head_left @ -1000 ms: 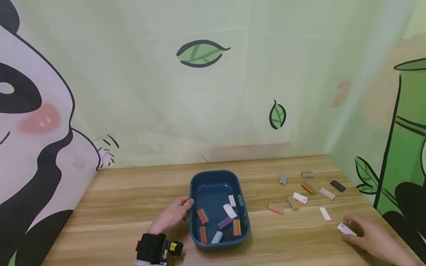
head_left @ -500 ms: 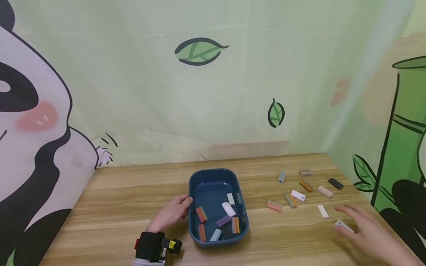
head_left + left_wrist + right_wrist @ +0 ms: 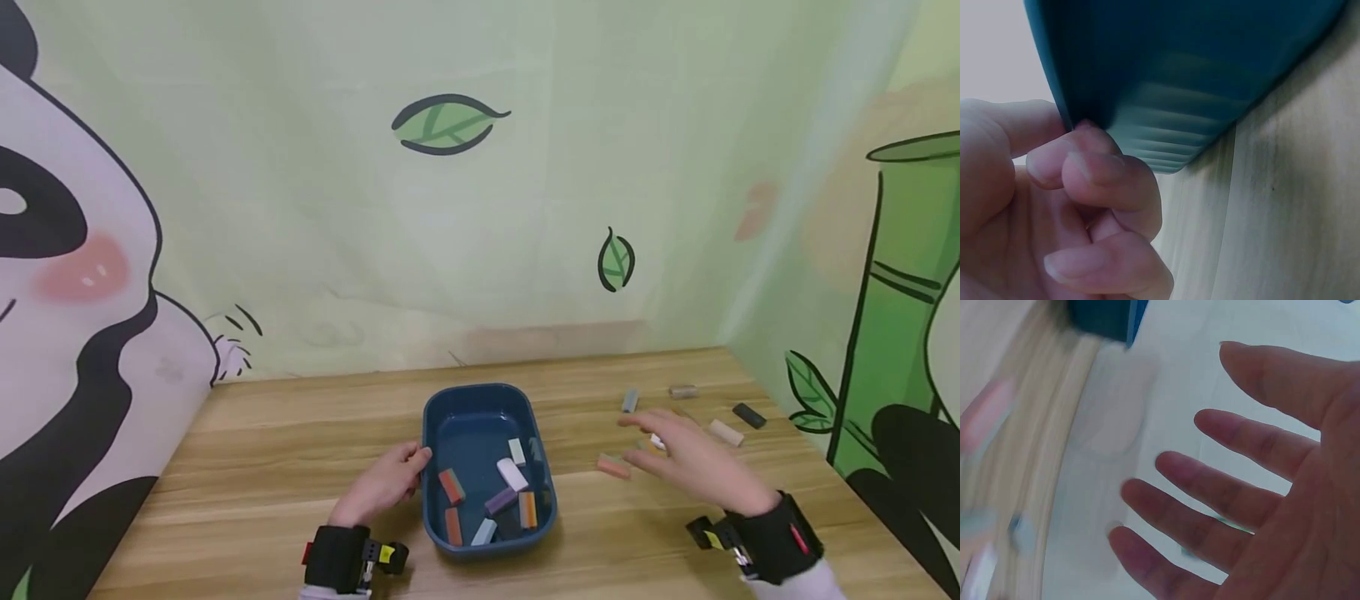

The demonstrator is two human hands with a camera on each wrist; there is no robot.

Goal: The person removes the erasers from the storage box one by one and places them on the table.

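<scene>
My left hand (image 3: 384, 482) pinches the left rim of a deep blue plastic tub (image 3: 480, 400) between thumb and fingers; the left wrist view shows its thumb and forefinger at the rim and the other fingers curled below. Inside the tub lie several small eraser-like blocks, among them a white one (image 3: 512, 475), a purple one (image 3: 501, 501) and an orange striped one (image 3: 528, 510). Spread and empty, my right hand (image 3: 693, 458) hovers over the loose blocks to the right. Nearest its fingertips is a salmon-pink block (image 3: 613, 467); a white block (image 3: 657, 442) shows partly beneath it.
More blocks lie at the right rear of the wooden table (image 3: 315, 417): a grey-blue one (image 3: 630, 400), a greyish one (image 3: 682, 391), a beige one (image 3: 726, 432) and a black one (image 3: 749, 415). A printed cloth backdrop (image 3: 337, 208) borders the table.
My right hand has left the white block at the far right and swung left over the other blocks with its fingers spread. The left hand stays on the tub.
</scene>
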